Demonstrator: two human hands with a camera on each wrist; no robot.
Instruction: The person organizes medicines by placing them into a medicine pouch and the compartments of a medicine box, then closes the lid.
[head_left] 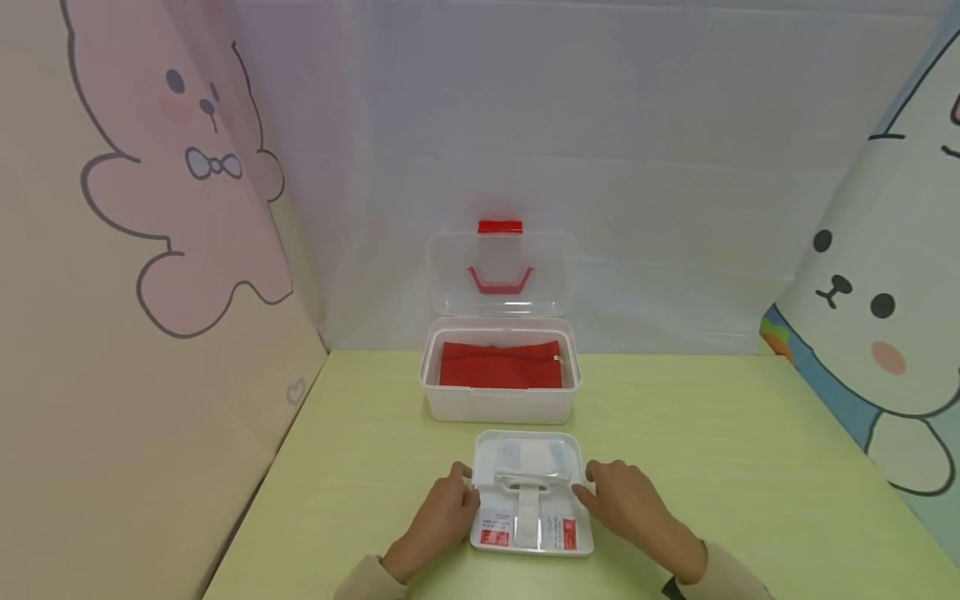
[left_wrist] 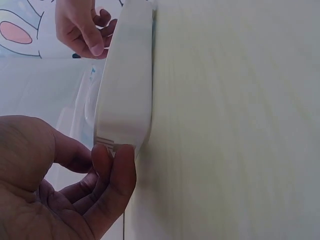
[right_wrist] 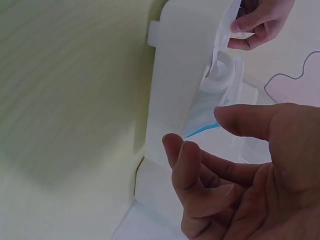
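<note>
A shallow white plastic tray (head_left: 487, 500) with a handle in its middle lies in front of me. Inside it, a clear packet (head_left: 534, 458) takes up the far end, and packets with red labels (head_left: 569, 534) lie along the near side. My left hand (head_left: 442, 510) is at the tray's left edge. In the left wrist view its fingertips (left_wrist: 126, 155) press the outer wall near a corner, thumb at the rim. At the right edge is my right hand (head_left: 626, 498). Its fingertips (right_wrist: 172, 145) are right at the wall, while the thumb stands apart above the rim.
Behind the tray stands a white box (head_left: 501, 406) with a folded red cloth (head_left: 501, 367) inside. Its clear lid (head_left: 450, 275), with a red handle and red latch, is raised against the back curtain (head_left: 660, 167). The table (head_left: 360, 450) is pale yellow.
</note>
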